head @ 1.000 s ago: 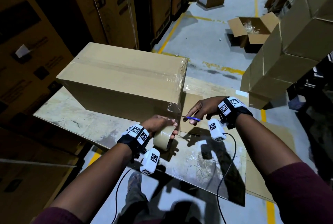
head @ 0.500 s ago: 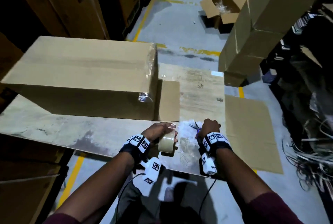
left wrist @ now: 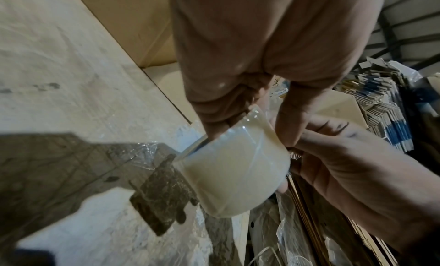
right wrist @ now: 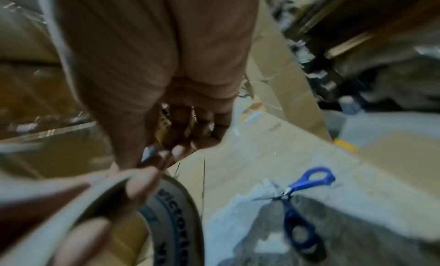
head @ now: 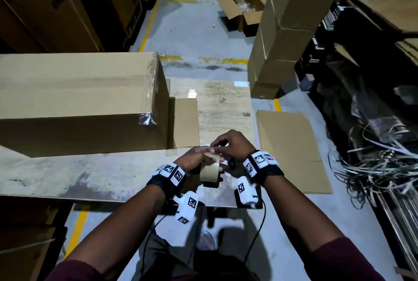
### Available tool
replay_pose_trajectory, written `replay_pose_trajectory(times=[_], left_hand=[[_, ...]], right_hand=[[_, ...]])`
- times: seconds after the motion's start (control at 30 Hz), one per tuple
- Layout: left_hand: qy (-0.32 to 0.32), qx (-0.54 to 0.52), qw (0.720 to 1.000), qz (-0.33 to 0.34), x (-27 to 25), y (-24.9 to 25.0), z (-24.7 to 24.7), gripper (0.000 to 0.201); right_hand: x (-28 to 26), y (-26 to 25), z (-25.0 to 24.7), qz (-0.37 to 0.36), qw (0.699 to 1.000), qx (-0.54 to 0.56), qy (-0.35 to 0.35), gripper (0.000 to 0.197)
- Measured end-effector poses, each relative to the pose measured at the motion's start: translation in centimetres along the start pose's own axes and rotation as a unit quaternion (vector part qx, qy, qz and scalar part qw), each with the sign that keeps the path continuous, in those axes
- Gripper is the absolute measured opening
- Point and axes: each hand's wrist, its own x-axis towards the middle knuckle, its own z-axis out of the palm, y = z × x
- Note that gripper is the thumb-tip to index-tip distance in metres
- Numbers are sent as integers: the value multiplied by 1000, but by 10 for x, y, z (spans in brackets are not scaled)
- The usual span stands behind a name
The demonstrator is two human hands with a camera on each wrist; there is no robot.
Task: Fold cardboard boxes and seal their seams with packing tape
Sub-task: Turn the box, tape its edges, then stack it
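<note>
Nearest the person, the left hand (head: 192, 162) grips a beige roll of packing tape (head: 210, 171), fingers curled round its outer band, holding it upright just above the near edge of the worn, pale wooden surface (head: 90, 174). The right hand (head: 230, 145) meets the roll from the other side; its fingertips (head: 213, 150) pinch at the top of the roll, thumb and fingers bent against the tape. In the right wrist view, the roll's inner cardboard core (right wrist: 176, 213) carries dark printed lettering.

Blue-handled scissors (right wrist: 300, 202) lie on the surface beside the right hand, blades slightly parted, touched by neither hand.

Further along the surface, to the left, stands a long brown cardboard box (head: 79, 99). Its top seam and right end are covered with clear tape (head: 151, 81). One flap (head: 183, 122) projects flat onto the surface at its right end.

Right of the surface, a flat cardboard sheet (head: 291, 149) lies on the grey floor (head: 192, 31). Beyond it rises a stack of closed cardboard boxes (head: 282, 31), and behind that an open box (head: 244, 9) sits on the floor.
</note>
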Motion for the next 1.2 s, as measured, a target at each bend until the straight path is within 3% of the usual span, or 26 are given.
replay_pose_trajectory(times=[0.07, 0.13, 0.17, 0.23, 0.27, 0.37, 0.5, 0.57, 0.6, 0.77, 0.87, 0.97, 1.1, 1.2], left_hand=[[-2, 5, 1000, 1, -3, 2, 2, 24], [12, 25, 1000, 9, -1, -1, 0, 18], [23, 34, 999, 11, 1, -3, -1, 31], [43, 39, 998, 7, 12, -13, -9, 75], [47, 41, 998, 9, 17, -18, -12, 82], [91, 90, 992, 22, 16, -27, -14, 65], [104, 121, 987, -10, 21, -43, -14, 61], [112, 151, 982, -10, 22, -47, -14, 26], [121, 159, 980, -10, 25, -48, -14, 19], [128, 142, 981, 10, 48, -63, -20, 55], [121, 110, 987, 2, 58, -61, -23, 30], [75, 157, 984, -28, 66, -61, -27, 32], [35, 159, 986, -46, 68, -57, -30, 20], [44, 251, 965, -57, 67, -46, -33, 30]], right_hand=[[-1, -6, 3, -31, 998, -42, 25, 8], [-4, -12, 10, -55, 992, -111, 32, 10], [-6, -13, 12, -66, 988, -137, 36, 12], [-11, -14, 11, -68, 987, -132, 58, 11], [-13, -14, 10, -72, 988, -108, 80, 9], [-14, -13, 11, -59, 990, -45, 123, 5], [11, 9, 27, 48, 996, -35, 69, 7], [26, 25, 41, 115, 991, -49, 56, 8], [34, 32, 49, 142, 987, -57, 51, 9], [53, 56, 83, 177, 977, -116, 13, 11], [60, 65, 87, 175, 972, -157, 6, 14], [64, 63, 84, 169, 971, -166, 11, 9], [64, 65, 76, 174, 966, -181, 56, 50], [64, 69, 71, 185, 965, -170, 69, 48]])
